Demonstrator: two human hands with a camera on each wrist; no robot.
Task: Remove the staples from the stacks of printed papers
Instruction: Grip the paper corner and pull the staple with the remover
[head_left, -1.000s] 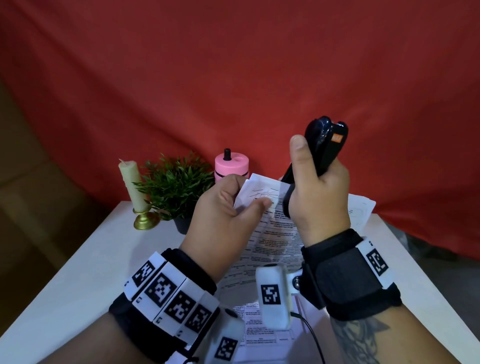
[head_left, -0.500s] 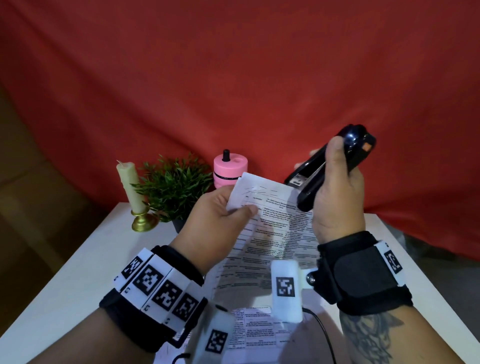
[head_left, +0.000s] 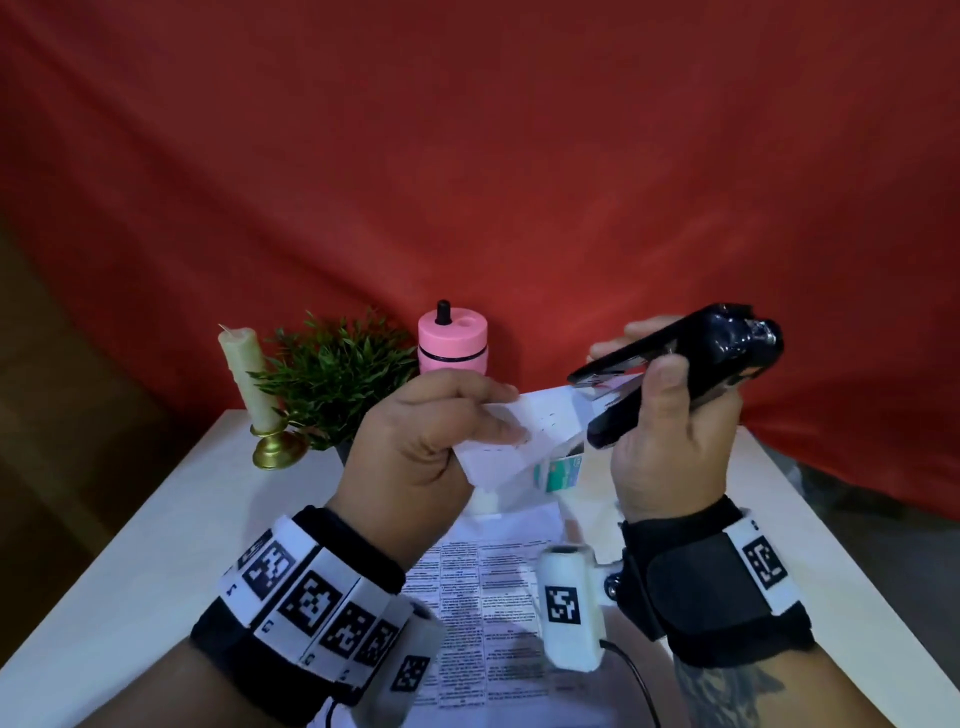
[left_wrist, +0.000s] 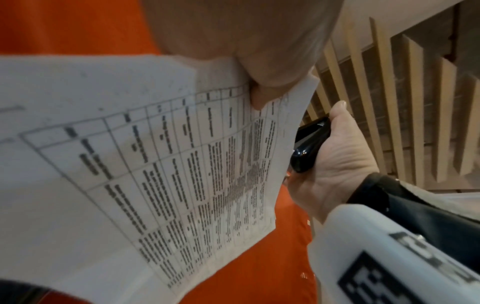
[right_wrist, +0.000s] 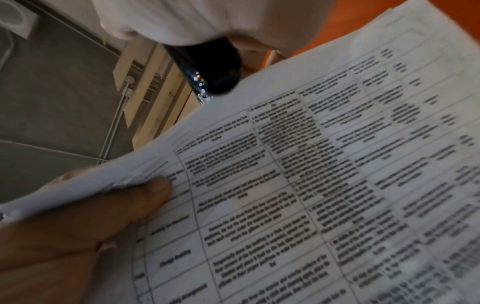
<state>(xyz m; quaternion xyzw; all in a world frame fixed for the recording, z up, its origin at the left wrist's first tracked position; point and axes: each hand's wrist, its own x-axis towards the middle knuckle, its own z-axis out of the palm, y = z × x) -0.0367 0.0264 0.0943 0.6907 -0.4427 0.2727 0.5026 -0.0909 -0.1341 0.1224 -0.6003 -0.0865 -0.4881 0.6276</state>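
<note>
My left hand (head_left: 441, 431) pinches the top corner of a stack of printed papers (head_left: 524, 441) and holds it up off the table; the left wrist view shows the printed table on the stack of papers (left_wrist: 182, 164). My right hand (head_left: 670, 415) grips a black stapler (head_left: 685, 369), lying nearly level with its jaws apart. The paper's top right corner sits between the jaws. In the right wrist view the black stapler (right_wrist: 210, 72) meets the top edge of the stack of papers (right_wrist: 311, 185). No staple can be made out.
More printed sheets (head_left: 483, 587) lie on the white table (head_left: 130, 545) under my wrists. At the back left stand a candle in a brass holder (head_left: 249, 384), a small green plant (head_left: 332, 374) and a pink cylinder (head_left: 452, 345). A small green-labelled box (head_left: 561, 470) sits behind the held papers.
My right hand has swung the stapler from upright to nearly level and brought its open jaws onto the paper's top corner. My left hand has tilted the stack flatter and lower.
</note>
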